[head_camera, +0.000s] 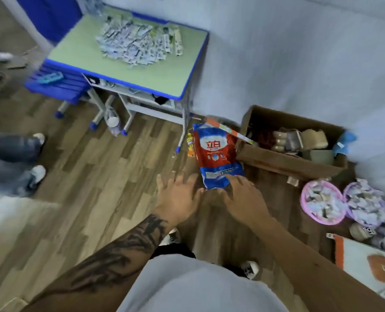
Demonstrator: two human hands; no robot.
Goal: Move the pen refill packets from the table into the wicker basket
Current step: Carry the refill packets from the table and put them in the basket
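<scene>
A heap of pen refill packets (133,43) lies on the green-topped table (78,48) with a blue edge, at the upper left. On the floor at the right stand a pink woven basket (302,200) and a purple one (347,192), both full of similar packets. My left hand (178,195) and my right hand (243,194) reach forward over the floor, fingers spread, holding nothing. The fingertips of my right hand overlap the lower edge of a bag in the view. The picture is motion-blurred.
A red and blue detergent bag (218,154) lies on the wooden floor beside the table leg. A cardboard box (288,164) of odds and ends sits against the wall. A blue chair (56,85) and another person's legs (11,149) are at the left.
</scene>
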